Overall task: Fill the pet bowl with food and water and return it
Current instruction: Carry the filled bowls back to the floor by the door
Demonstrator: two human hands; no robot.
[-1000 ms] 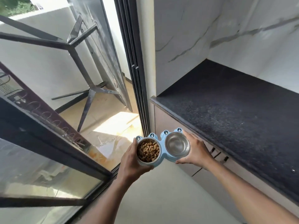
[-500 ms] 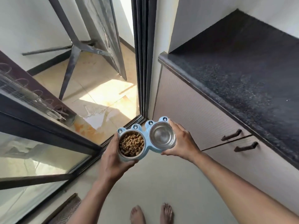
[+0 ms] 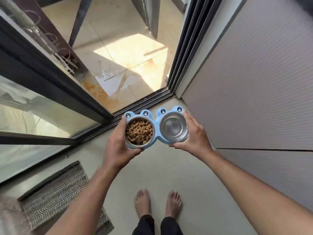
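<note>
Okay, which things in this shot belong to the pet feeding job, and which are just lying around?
Job:
- light blue plastic double pet bowl
- brown kibble in its left steel cup
- right steel cup, water not discernible
- left hand and right hand gripping the bowl's ends

Lying about:
- grey zigzag doormat
- sliding glass door
- pale cabinet front

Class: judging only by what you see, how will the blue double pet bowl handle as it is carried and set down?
The pet bowl probably stays rigid, spanning both hands unbent. Kibble fills only one cup, so it likely weighs toward the left hand. Tilted, the loose kibble would probably spill.
</note>
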